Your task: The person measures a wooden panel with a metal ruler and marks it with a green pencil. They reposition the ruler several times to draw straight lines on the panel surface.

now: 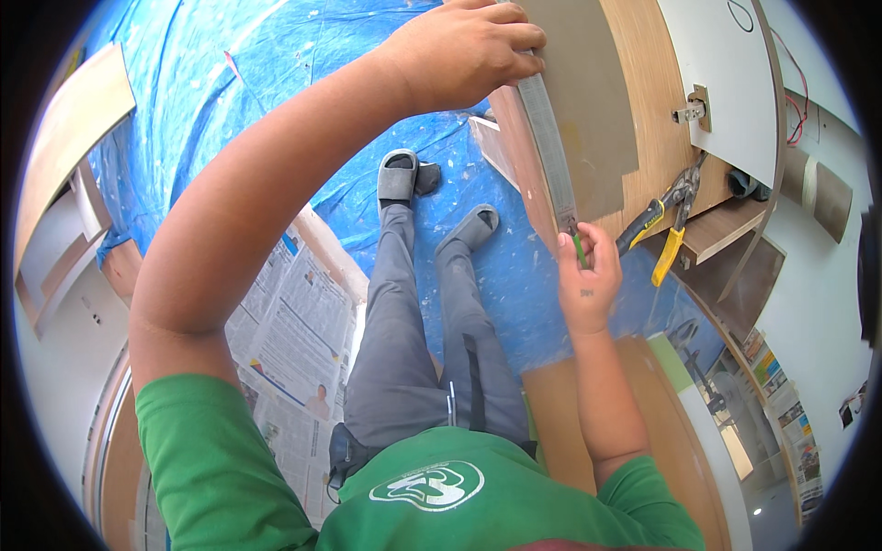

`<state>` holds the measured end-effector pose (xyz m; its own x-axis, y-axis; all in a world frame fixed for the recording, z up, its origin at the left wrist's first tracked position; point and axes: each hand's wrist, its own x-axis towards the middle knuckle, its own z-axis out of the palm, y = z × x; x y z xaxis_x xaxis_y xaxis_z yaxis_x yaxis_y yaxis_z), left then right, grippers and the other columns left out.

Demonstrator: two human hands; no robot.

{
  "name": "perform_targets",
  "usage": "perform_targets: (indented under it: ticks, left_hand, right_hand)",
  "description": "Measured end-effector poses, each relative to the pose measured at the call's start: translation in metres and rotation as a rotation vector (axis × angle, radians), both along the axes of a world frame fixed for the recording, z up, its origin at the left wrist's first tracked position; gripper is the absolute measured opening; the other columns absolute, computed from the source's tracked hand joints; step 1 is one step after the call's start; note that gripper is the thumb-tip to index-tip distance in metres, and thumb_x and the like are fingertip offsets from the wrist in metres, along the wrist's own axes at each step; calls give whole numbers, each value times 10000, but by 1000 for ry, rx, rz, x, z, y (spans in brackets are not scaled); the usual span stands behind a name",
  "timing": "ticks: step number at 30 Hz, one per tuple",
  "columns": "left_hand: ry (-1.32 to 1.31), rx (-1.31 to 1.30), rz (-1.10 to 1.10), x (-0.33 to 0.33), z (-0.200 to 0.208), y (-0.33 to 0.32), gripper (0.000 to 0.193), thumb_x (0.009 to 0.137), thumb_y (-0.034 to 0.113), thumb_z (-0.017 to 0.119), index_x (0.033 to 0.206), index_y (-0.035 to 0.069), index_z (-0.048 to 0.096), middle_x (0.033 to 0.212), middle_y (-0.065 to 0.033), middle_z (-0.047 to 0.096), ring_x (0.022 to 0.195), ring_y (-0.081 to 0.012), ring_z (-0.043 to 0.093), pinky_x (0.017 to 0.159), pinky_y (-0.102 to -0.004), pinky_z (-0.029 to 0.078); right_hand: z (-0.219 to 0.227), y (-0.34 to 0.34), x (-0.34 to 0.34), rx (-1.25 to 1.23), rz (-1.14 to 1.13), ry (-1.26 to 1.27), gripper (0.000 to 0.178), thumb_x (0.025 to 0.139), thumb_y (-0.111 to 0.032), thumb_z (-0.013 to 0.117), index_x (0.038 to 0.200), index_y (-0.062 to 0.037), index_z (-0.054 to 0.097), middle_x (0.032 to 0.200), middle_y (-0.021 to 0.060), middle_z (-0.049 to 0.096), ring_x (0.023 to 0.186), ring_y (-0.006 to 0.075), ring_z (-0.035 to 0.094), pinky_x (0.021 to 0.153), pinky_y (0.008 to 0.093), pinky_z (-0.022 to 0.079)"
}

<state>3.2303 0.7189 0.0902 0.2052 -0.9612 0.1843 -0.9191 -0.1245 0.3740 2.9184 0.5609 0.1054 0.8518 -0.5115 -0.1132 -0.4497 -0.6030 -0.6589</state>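
The left hand [473, 50] is at the far end of a long grey strip [546, 138], its fingers curled over the strip in a grasp; its thumb is hidden. The right hand [591, 280] pinches a slim green tool [581, 250] between thumb and fingers at the strip's near end; the tool's dark tip meets the strip there, but its exact kind is too small to tell.

The strip is narrow, straight-sided and dull grey with pale smudges. It runs from far left to near right along the left edge of a board [657, 119]. The board has a light, tan wood grain, and a flat brownish-grey area [588, 101] covers much of its left part, with a slightly ragged near edge. The narrow side face below the strip is pinkish brown.

To the right of the right hand lie snips [680, 207] with black-and-yellow handles, near a metal hinge [695, 110] on a white panel [717, 64]. A creased blue sheet [322, 55] covers the floor.
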Motion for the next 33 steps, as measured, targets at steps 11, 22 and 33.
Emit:
perform_targets:
  ticks: [11, 22, 33]
  left_hand:
    - [-1, -87, 1, -2, -7, -5, 249, 965, 175, 628, 1153, 107, 777, 1255, -71, 655, 1260, -263, 566, 1067, -417, 457]
    - [-30, -109, 14, 0, -5, -3, 233, 939, 172, 659, 1125, 107, 783, 1212, -71, 674, 1231, -260, 592, 1037, -405, 478]
    - [-34, -87, 34, -2, -2, -2, 235, 959, 147, 652, 1150, 95, 779, 1235, -83, 679, 1250, -261, 592, 1071, -404, 470]
  right_hand:
    - [0, -1, -2, 38, -42, 35, 297, 832, 3, 786, 1104, -3, 666, 843, 65, 575, 716, 186, 533, 640, 323, 475]
    - [-2, -2, -4, 39, -55, 69, 317, 810, 16, 766, 1110, -16, 668, 816, 53, 555, 708, 182, 537, 632, 329, 472]
    - [-6, -2, -5, 75, -122, 91, 289, 820, -58, 789, 1076, -27, 660, 819, 40, 561, 691, 165, 514, 635, 324, 470]
